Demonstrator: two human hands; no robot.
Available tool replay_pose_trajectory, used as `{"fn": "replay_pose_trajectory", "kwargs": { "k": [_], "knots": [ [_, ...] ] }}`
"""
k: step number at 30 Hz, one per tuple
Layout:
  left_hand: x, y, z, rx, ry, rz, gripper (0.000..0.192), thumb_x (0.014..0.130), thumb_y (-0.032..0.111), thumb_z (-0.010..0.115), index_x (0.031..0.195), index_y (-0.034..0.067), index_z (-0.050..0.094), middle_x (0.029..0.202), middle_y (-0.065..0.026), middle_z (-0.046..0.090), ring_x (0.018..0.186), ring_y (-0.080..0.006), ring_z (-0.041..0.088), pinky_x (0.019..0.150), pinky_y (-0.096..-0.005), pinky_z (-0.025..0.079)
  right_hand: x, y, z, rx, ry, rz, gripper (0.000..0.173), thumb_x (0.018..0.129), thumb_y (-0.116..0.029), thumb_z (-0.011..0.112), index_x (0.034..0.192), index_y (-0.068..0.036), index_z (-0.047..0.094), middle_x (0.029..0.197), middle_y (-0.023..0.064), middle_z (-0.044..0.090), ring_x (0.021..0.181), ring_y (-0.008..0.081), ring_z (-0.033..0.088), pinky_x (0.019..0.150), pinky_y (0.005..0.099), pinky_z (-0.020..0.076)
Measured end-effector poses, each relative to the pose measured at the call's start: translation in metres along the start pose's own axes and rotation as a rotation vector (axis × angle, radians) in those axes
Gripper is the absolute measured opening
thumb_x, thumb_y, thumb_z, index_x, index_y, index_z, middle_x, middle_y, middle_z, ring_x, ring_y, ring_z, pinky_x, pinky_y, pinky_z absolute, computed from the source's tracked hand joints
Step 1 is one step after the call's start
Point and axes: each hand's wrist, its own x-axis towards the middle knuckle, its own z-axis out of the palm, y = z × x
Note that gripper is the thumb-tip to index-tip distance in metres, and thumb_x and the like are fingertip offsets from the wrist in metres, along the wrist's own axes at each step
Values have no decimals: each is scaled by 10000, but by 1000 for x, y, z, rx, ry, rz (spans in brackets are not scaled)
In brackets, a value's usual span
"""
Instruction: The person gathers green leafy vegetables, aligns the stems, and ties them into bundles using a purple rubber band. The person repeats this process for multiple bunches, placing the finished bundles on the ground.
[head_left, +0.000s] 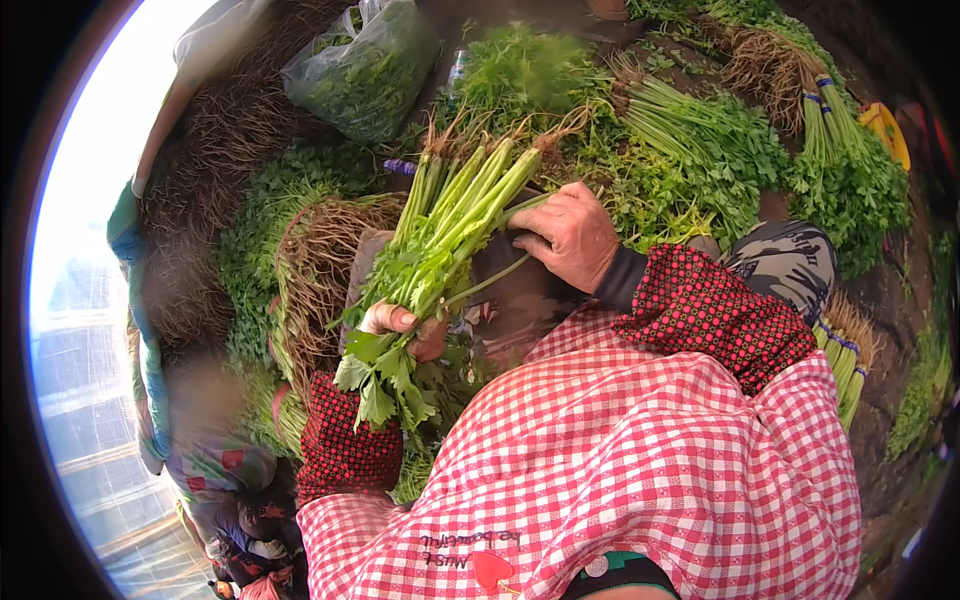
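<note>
A loose bunch of celery (465, 202) with pale green stalks lies slantwise before me, its brown roots pointing away. My left hand (409, 328) is closed around its leafy end, and leaves hang below the fingers. Thin side stems stick out of the bunch toward my right hand (574, 234), whose thumb and fingers pinch a thin celery stem (491, 281). Part of that grip is hidden by the fingers. Under the bunch, my camouflage-patterned trouser leg (517, 311) is partly visible.
Tied celery bundles (821, 124) lie at right; an untied pile (675, 127) is ahead. Red-banded bundles (300, 300) sit left. A clear plastic bag (364, 75) holds greens. A purple tie roll (400, 166) lies beyond the bunch. Plastic sheeting (90, 360) lines the far left.
</note>
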Motion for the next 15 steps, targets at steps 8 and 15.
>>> {"fn": "replay_pose_trajectory", "kwargs": {
  "k": [8,15],
  "knots": [
    [5,-3,6,-79,-23,-63,500,823,145,693,1268,12,509,684,-120,568,477,-175,437,478,-323,330,20,-4,5,47,59,-259,288,683,-109,780,945,-133,661,938,1,639,895,215,595,823,377,431],
    [0,-6,14,-30,31,54,525,794,119,699,1266,-6,505,686,-116,563,468,-175,443,457,-330,332,24,-6,-13,665,99,179,180,800,-58,724,949,-88,628,934,24,656,907,219,626,845,363,478]
  ]
}}
